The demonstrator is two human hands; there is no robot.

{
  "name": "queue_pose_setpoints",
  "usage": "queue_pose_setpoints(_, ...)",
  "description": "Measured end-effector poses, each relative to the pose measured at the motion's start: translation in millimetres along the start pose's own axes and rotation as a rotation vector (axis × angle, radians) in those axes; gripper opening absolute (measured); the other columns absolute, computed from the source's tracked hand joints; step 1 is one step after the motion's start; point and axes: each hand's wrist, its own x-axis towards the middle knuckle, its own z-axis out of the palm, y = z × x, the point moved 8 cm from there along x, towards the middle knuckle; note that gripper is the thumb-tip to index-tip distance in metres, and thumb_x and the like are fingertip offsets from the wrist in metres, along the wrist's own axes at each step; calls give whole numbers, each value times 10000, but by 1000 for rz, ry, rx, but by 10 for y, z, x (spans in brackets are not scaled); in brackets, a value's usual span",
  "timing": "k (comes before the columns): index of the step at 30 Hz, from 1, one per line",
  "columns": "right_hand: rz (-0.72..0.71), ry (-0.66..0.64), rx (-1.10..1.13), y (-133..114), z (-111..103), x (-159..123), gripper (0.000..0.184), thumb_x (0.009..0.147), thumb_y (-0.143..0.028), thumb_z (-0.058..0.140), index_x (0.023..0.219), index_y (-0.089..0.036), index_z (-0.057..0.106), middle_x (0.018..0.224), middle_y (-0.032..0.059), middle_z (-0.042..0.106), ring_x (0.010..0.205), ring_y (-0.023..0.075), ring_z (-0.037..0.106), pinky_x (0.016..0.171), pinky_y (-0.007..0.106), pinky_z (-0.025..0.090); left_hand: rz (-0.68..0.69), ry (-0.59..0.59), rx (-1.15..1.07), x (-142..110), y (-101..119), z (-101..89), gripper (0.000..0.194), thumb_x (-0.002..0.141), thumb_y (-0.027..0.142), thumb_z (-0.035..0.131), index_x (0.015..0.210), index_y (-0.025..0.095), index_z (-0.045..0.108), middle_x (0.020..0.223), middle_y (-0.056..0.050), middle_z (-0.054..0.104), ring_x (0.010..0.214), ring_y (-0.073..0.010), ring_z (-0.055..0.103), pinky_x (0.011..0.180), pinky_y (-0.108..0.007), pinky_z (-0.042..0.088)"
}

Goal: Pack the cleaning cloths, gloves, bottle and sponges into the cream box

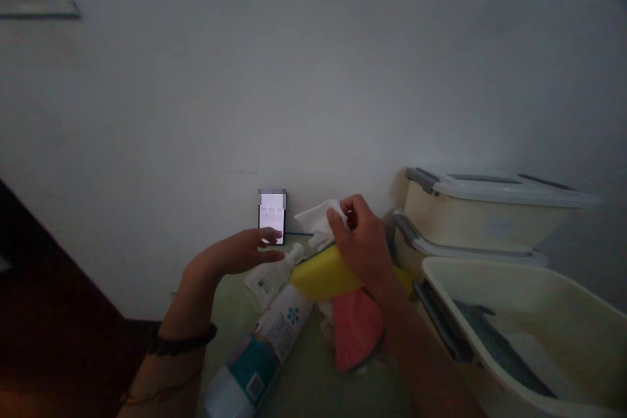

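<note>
My right hand [361, 238] pinches a crumpled white cloth [313, 219], thin like a tissue, between thumb and fingers. In front of a phone [272, 217] that leans upright against the wall and shows a timer, my left hand [247, 251] is open, its fingers apart; whether it touches the screen I cannot tell. Below the hands lie a white tube [267, 282], a yellow item [321, 275], and a pink-red textured piece [356, 330]. A white bottle with a teal label [264, 356] rests slanted toward me. My right forearm hides part of the yellow item.
Lidded storage boxes [470, 209] are stacked at the right against the wall [313, 78]. Nearer stands an open cream bin [578, 300] with a dark item inside. The pale green surface [313, 379] carries the loose things. A dark area lies at the left.
</note>
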Motion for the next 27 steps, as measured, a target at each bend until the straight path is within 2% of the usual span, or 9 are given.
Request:
queue_pose_setpoints(5,21,3,-40,135,131,5,74,821,-291,441,828,-220,421,804,36,542,743,180,527,690,285,393,-91,24,29,-100,-37,-95,516,719,490,558,1130,178,580,1146,-141,643,964,-268,624,782,-344,472)
queue_pose_setpoints(9,50,-58,-49,220,184,13,216,860,-265,387,1041,-169,457,957,93,602,850,191,565,765,295,406,-28,5,-38,-181,99,-107,531,757,509,515,1179,188,538,1201,-119,615,1021,-235,604,818,-314,470)
queue_pose_setpoints(11,38,-141,-68,217,224,4,212,847,-251,428,1006,-164,536,975,98,631,888,199,573,803,300,396,-6,-7,-29,-176,128,-81,542,771,516,502,1211,199,514,1246,-105,587,1077,-224,574,858,-305,456)
queue_pose_setpoints(14,24,-260,-90,217,293,-21,199,842,-257,461,828,-169,639,893,97,679,855,206,595,810,307,387,-89,10,76,-122,-2,-48,536,757,475,533,1188,158,537,1273,-163,553,1130,-296,530,927,-402,404)
queue_pose_setpoints(16,23,-301,-81,221,320,-28,238,851,-270,461,786,-167,665,849,101,697,808,206,606,782,310,393,-138,11,103,-90,-94,-25,523,737,440,561,1150,119,559,1245,-218,557,1116,-353,527,921,-471,386)
queue_pose_setpoints(18,17,-313,-50,211,327,-21,245,855,-270,463,797,-163,675,848,97,703,793,200,607,759,305,396,-131,-4,93,-78,-98,0,553,733,439,572,1184,121,534,1245,-219,556,1095,-345,544,898,-453,408)
queue_pose_setpoints(23,-38,-308,111,80,327,-1,229,872,-284,455,846,-163,648,825,44,690,755,149,591,703,254,410,103,18,-64,-129,337,-21,774,734,468,605,1386,226,266,1337,-118,486,1155,-231,511,854,-289,451)
queue_pose_setpoints(25,-58,-296,186,18,325,-1,239,879,-316,446,860,-165,630,812,30,676,733,135,581,668,237,417,227,69,-109,-159,552,-64,706,736,456,622,1339,219,342,1247,-108,556,1045,-217,571,816,-293,462)
queue_pose_setpoints(27,-61,-288,251,-16,321,-7,252,882,-353,440,860,-170,611,804,24,662,715,127,576,631,226,421,292,118,-99,-168,676,-94,430,787,439,571,1129,180,533,1010,-73,658,851,-183,616,737,-281,469)
